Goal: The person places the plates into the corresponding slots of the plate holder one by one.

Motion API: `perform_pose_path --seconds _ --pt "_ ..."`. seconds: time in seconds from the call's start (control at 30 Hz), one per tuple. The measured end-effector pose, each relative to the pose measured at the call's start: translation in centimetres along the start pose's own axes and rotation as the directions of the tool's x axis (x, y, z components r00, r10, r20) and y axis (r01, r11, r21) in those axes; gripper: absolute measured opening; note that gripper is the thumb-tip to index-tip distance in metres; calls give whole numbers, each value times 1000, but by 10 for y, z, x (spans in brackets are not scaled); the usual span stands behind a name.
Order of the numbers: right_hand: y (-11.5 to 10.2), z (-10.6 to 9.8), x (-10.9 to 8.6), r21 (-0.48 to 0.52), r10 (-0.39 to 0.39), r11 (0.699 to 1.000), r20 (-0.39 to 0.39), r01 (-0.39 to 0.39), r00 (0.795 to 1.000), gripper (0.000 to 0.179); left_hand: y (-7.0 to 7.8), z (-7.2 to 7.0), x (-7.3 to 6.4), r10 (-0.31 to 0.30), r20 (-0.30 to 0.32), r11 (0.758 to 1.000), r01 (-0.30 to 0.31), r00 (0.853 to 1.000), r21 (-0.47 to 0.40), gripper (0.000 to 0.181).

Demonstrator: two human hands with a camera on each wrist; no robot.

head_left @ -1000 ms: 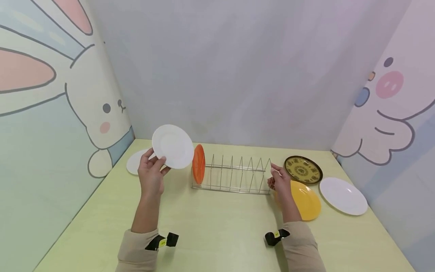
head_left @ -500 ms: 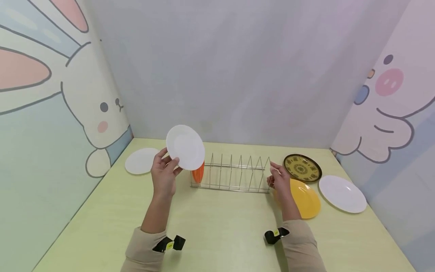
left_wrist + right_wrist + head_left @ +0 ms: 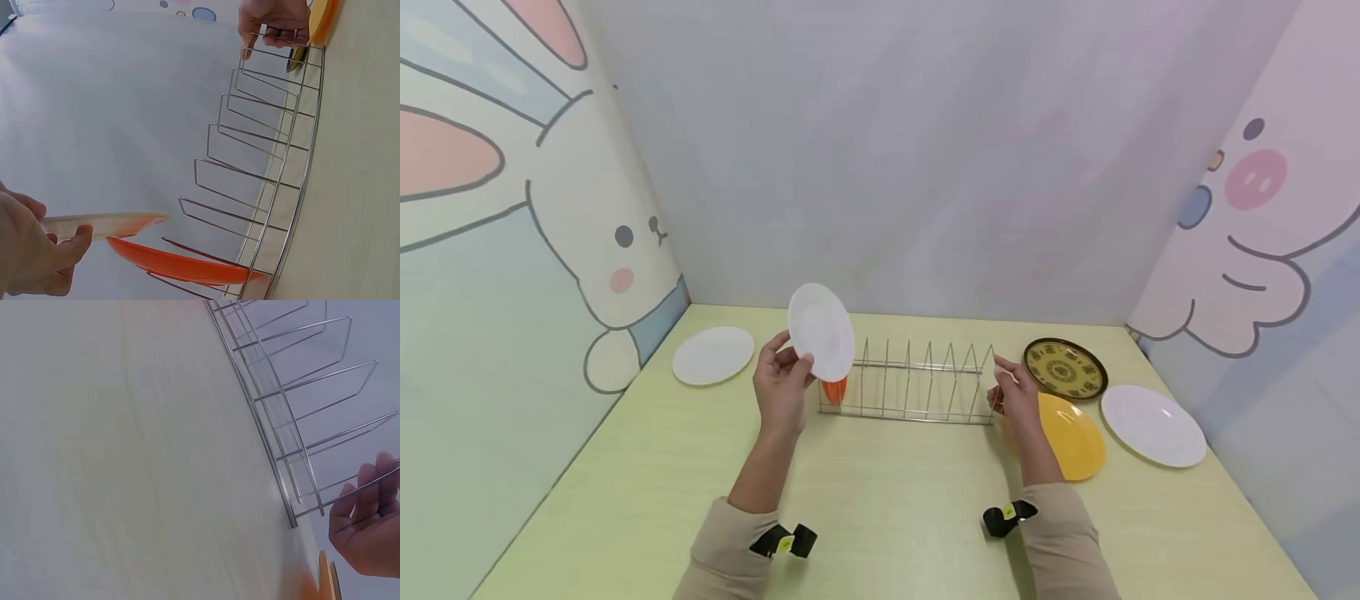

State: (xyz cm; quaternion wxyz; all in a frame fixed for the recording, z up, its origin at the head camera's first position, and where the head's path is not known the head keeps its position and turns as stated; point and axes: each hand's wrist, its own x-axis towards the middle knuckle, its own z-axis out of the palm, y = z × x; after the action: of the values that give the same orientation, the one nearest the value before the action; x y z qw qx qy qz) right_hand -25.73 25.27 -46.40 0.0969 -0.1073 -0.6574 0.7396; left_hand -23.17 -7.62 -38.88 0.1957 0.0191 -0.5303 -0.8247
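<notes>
Firstly, left hand: pinching the held plate at its near rim, thumb on the face, fingers behind; a grip that presumably leaves the far rim free. Plate steeply tilted, off the table, overlapping the orange plate in view; contact cannot be told.

Item, rack: wire, slotted, between the hands. Orange plate on edge in the slot nearest the left hand, apparently kept up by the wires.

Item, right hand: fingers curled at the rack's end wire, likely to steady it.

Item, loose plates, all flat: a small plate left of the left hand; yellow plate partly under the right forearm; patterned plate beyond the right hand; oval plate farthest right of it.
</notes>
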Motion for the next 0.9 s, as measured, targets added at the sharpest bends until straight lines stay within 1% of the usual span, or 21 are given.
perform_pose_path --seconds 0.13,0.33,0.5,0.7,0.9 --pt "-1 1 0 -6 -1 1000 11 2 1000 28 -6 2 -2 -2 7 1000 2 1000 17 43" --pt "-2 1 -1 0 9 1000 -1 -9 1000 24 -13 7 -7 1 23 999 -2 1000 44 42" --pt "-2 1 -1 -2 8 1000 1 -8 1000 22 -21 8 -9 -9 30 997 7 1000 80 42" --pt "-2 0 0 -6 -5 1000 -5 5 1000 30 -30 8 -9 4 54 990 -11 999 140 41" --pt "0 1 0 -12 5 1000 -4 -5 1000 28 -37 8 -10 2 38 981 -9 999 193 40"
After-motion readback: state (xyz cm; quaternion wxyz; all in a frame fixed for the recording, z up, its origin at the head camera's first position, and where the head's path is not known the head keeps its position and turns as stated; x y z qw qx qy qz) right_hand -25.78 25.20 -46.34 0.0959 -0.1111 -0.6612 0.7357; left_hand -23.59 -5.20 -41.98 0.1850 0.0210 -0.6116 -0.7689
